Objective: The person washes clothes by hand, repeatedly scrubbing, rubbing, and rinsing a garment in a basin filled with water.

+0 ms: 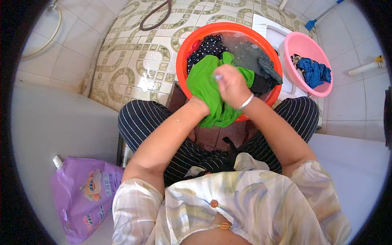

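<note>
A bright green garment (206,77) is bunched over the near rim of an orange-red basin (182,53), wet clothes behind it. My left hand (200,105) reaches under the green cloth, which covers its fingers. My right hand (233,85), a white band at its wrist, is closed and slightly blurred against the same garment. A small pale spot shows at its fingertips; I cannot make out what it is. In the basin's cloudy water lie a black polka-dot cloth (208,49), a bit of red cloth (193,48) and a dark grey garment (267,71).
A pink basin (304,38) holding blue cloth (314,73) stands at the right, beside a white squat toilet (265,26). At lower left is a purple detergent pouch (79,192). A dark hose (157,25) lies on the patterned tile floor (134,61). Grey panel (53,118) at left.
</note>
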`<action>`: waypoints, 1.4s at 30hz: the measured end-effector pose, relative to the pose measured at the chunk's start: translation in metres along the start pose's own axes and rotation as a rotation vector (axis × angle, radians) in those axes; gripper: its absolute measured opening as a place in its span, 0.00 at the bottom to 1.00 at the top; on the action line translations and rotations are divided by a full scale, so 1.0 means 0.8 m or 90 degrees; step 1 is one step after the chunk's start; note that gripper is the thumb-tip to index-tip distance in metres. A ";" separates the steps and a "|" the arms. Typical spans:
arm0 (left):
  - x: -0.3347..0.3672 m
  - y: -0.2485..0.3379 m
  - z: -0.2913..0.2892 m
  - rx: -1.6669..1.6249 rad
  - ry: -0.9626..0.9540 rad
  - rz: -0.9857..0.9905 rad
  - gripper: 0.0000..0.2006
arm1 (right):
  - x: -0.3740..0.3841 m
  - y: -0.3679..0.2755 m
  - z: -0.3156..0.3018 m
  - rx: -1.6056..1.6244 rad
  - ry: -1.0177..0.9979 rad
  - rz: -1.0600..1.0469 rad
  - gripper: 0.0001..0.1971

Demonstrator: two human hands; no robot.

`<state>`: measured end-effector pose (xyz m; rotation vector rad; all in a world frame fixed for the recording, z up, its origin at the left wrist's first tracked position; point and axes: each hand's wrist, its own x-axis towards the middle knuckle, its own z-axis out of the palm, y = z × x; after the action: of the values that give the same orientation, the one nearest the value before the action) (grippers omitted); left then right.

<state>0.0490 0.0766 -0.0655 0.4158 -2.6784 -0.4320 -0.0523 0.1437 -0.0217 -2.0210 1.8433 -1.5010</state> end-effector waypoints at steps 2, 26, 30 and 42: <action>-0.004 -0.002 0.009 -0.009 -0.084 -0.052 0.20 | 0.011 -0.042 -0.008 0.013 -0.112 -0.142 0.04; 0.039 0.000 -0.157 0.476 0.128 0.059 0.26 | 0.023 0.112 -0.110 0.811 0.009 0.498 0.19; 0.020 -0.021 -0.145 0.512 -0.158 -0.089 0.27 | 0.045 0.088 -0.109 0.887 0.033 0.462 0.22; 0.054 -0.016 -0.090 -0.470 -0.181 -0.276 0.16 | 0.047 0.042 -0.127 1.057 0.013 0.361 0.22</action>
<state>0.0445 0.0326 0.0073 0.7319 -2.4177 -1.6346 -0.1483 0.1610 0.0362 -0.5924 0.4382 -1.7220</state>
